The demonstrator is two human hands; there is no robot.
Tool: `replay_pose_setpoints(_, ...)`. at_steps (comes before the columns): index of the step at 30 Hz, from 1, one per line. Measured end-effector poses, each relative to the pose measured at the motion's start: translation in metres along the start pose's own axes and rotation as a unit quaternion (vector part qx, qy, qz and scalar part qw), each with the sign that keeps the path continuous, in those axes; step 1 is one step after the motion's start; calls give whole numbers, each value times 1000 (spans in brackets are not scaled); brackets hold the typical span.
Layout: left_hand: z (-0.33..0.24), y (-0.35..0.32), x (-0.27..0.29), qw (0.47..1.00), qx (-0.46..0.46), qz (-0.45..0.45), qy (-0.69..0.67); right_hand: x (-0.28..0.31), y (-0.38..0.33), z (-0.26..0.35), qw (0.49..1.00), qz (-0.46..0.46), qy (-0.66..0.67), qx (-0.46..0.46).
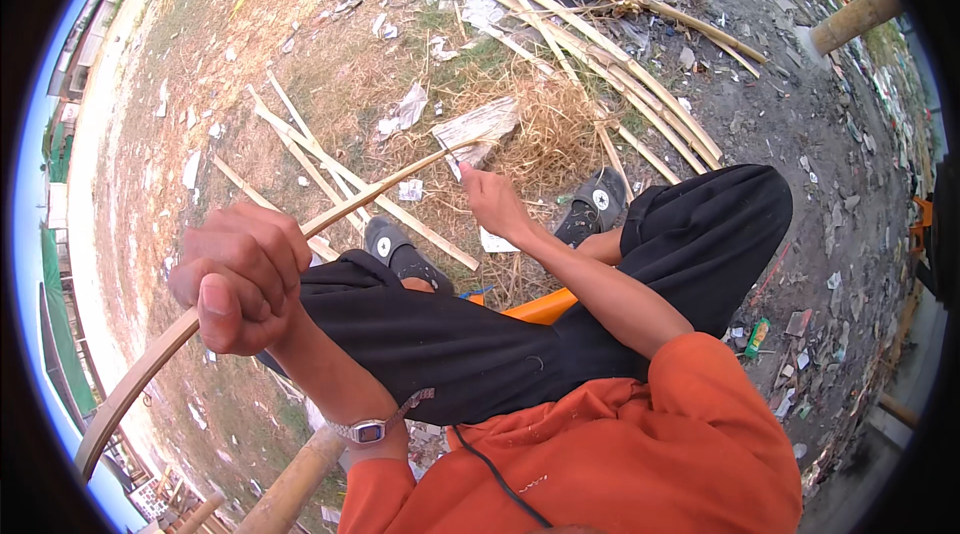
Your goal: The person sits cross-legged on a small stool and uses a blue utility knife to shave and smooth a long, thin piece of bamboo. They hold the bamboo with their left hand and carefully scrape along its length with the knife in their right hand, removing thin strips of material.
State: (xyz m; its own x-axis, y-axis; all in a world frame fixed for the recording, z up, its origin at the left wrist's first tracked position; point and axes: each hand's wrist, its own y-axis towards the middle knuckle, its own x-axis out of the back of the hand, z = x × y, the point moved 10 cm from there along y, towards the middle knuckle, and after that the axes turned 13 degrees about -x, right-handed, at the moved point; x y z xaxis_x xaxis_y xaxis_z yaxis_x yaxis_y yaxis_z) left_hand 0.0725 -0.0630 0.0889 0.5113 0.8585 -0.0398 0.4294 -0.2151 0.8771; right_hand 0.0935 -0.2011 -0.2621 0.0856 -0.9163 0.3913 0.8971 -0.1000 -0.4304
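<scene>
Left hand [240,279] closed tight around a long thin bent tan bamboo strip [350,206], right hand [492,204] pinching its far end above dry grass ground [330,84], more pale split bamboo sticks [620,64] piled beyond the black shoes [600,202].

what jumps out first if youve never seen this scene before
The long bamboo strip stands out, arcing from lower left up to the centre, with the left hand clenched around it in the foreground. Farther along, the right hand holds a blade against it, above dry shavings. A pile of bamboo poles lies behind, upper centre.
</scene>
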Motion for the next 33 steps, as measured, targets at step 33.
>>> replay_pose_setpoints(33,-1,-7,7,999,18,0,-35,-22,86,-97,974,-85,-176,-116)
